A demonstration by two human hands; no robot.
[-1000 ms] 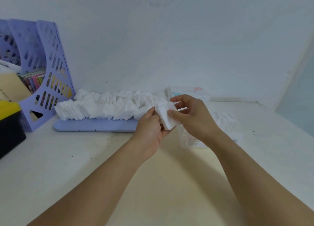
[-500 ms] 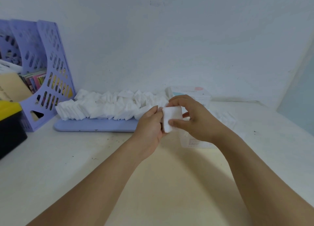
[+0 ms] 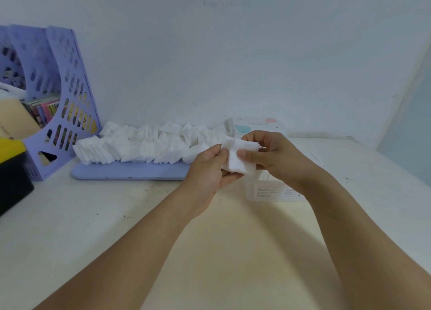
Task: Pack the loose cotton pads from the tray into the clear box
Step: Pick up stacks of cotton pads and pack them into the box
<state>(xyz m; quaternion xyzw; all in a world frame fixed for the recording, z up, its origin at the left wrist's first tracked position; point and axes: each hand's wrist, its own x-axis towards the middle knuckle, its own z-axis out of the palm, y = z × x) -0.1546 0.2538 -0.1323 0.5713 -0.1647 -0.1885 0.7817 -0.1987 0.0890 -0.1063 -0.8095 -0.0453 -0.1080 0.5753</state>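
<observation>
Both hands meet at center: left hand (image 3: 211, 167) and right hand (image 3: 277, 156) pinch a small stack of white square cotton pads (image 3: 240, 156) above the clear plastic box (image 3: 270, 190). At ten o'clock, loose pads (image 3: 140, 146) heap on the flat lilac tray (image 3: 130, 170) on the white table (image 3: 93, 228).

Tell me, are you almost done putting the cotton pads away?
Not nearly. The left hand and right hand hold a small stack of white square cotton pads above the clear plastic box. A long pile of loose white pads still fills the lilac tray.
</observation>
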